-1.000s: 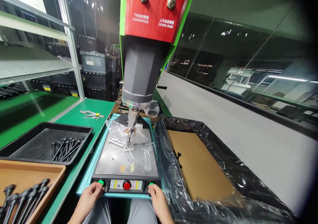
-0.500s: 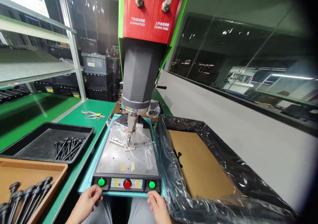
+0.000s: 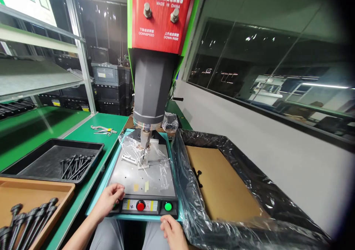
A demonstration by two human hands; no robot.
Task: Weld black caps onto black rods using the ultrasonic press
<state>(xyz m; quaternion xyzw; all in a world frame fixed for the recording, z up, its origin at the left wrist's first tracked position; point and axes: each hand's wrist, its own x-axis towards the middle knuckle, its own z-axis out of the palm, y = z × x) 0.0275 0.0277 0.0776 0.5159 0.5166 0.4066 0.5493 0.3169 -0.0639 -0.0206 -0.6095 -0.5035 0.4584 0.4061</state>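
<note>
My left hand [image 3: 111, 199] is over the front left corner of the press's metal plate [image 3: 130, 185], fingers curled together, and no object shows in them. It covers most of the left green button. Below the right green button [image 3: 168, 206], my right hand [image 3: 174, 230] hangs apart from the panel, its fingers loosely closed and without any visible object. Between the two buttons sits a red button [image 3: 140, 205]. The press head [image 3: 151, 84] tapers to a metal horn [image 3: 145, 138] above a small fixture [image 3: 143, 165], among clear plastic film.
On the left are a black tray [image 3: 36, 159] of thin black screw-like parts [image 3: 76, 166] and an orange tray [image 3: 62, 191] with larger black bolt-like parts [image 3: 34, 218]. To the right, a box lined with black plastic [image 3: 238, 146] holds cardboard [image 3: 222, 183] and small black parts [image 3: 198, 177].
Both hands have come off the green buttons. My left hand has since risen forward over the plate edge, while my right hand has dropped slightly below its button. The view has shifted a little.
</note>
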